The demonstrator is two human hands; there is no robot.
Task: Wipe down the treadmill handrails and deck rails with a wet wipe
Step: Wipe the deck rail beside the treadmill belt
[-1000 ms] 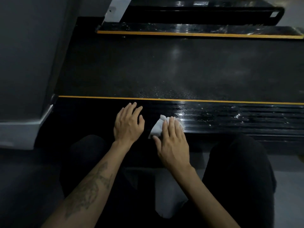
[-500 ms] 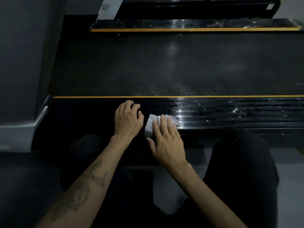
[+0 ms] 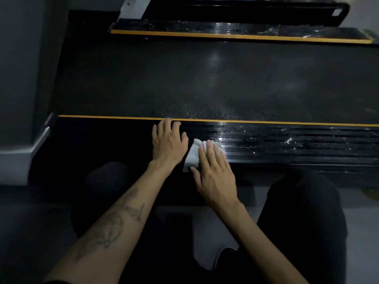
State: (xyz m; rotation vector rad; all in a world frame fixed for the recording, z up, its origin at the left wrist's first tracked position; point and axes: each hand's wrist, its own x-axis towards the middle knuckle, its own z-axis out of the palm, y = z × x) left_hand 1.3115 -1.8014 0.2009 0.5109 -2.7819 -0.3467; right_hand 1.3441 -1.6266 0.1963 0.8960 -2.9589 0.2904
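Observation:
The near deck rail [image 3: 297,144] is a black ribbed strip with a yellow line along its far edge, running left to right in front of me. My right hand [image 3: 215,173] presses a folded white wet wipe [image 3: 193,155] flat onto this rail near its middle. My left hand [image 3: 168,142] rests palm down on the rail just left of the wipe, fingers slightly spread and reaching the yellow line. The rail to the right of the wipe looks wet and streaked. The far deck rail [image 3: 235,30] lies beyond the belt, also shiny.
The dark treadmill belt [image 3: 205,78] lies between the two rails. A grey upright and its base [image 3: 16,156] stand at the left. A black handrail [image 3: 266,11] runs along the top. My dark-clothed knees [image 3: 303,212] are at the bottom, over grey floor.
My right hand slid the wipe a little to the left and back along the near rail. My left hand stayed beside it, with its fingers now stretched toward the yellow line.

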